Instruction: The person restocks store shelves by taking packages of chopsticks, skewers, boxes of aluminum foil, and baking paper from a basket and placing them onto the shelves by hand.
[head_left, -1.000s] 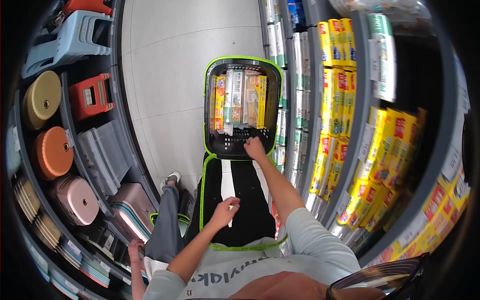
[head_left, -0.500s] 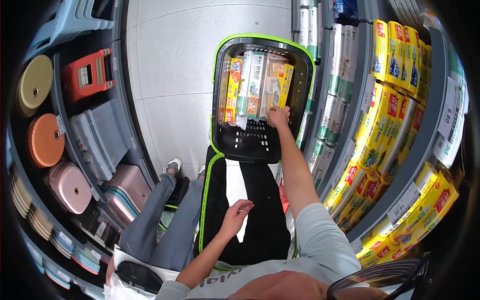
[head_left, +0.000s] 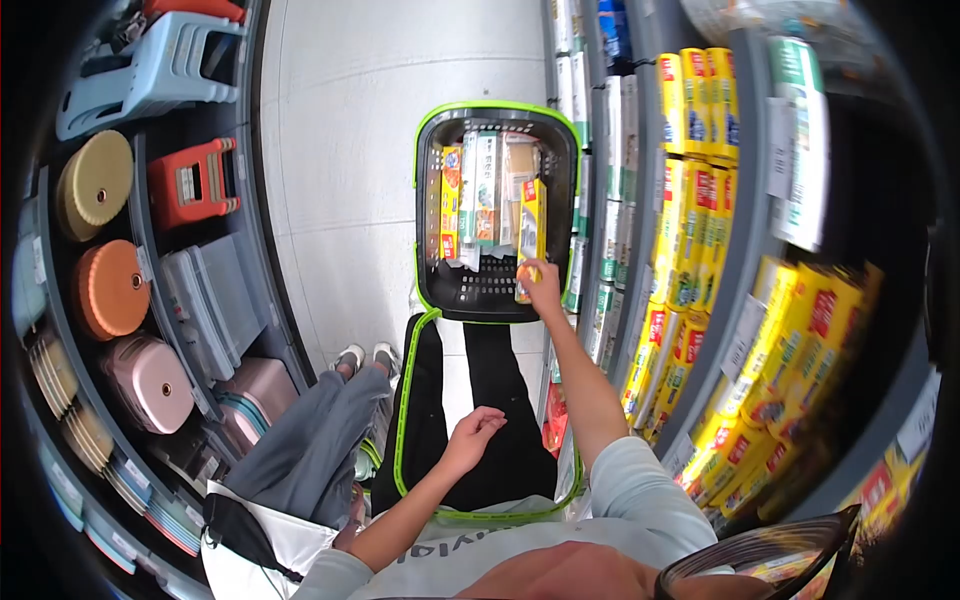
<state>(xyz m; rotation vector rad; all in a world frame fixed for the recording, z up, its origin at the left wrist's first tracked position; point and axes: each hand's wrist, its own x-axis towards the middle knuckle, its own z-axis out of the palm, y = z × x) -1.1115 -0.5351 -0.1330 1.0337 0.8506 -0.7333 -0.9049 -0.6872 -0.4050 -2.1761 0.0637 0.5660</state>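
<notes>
My right hand (head_left: pixel 541 290) is closed around the near end of a long yellow box (head_left: pixel 533 225) with a red label, in the right part of a black shopping basket (head_left: pixel 490 310) with a green rim. Beside that box, the basket holds another yellow box (head_left: pixel 450 200), white-and-green packs (head_left: pixel 484 200) and a clear-wrapped beige pack (head_left: pixel 518 175). My left hand (head_left: pixel 473 440) hovers over my lap with its fingers curled together and nothing visible in them. Below it runs the green rim of a cart frame (head_left: pixel 402 420).
Shelves on the right hold yellow boxes (head_left: pixel 690 230) and white-and-green rolls (head_left: pixel 613 140). On the left are plastic stools (head_left: pixel 190 185), round lids (head_left: pixel 100 290) and bins (head_left: pixel 215 300). A person in grey trousers (head_left: pixel 320 440) stands close at my left.
My right hand has drawn the yellow box toward me, its near end now nearer the basket's near wall. The view has shifted, and the left hand stays curled over my lap.
</notes>
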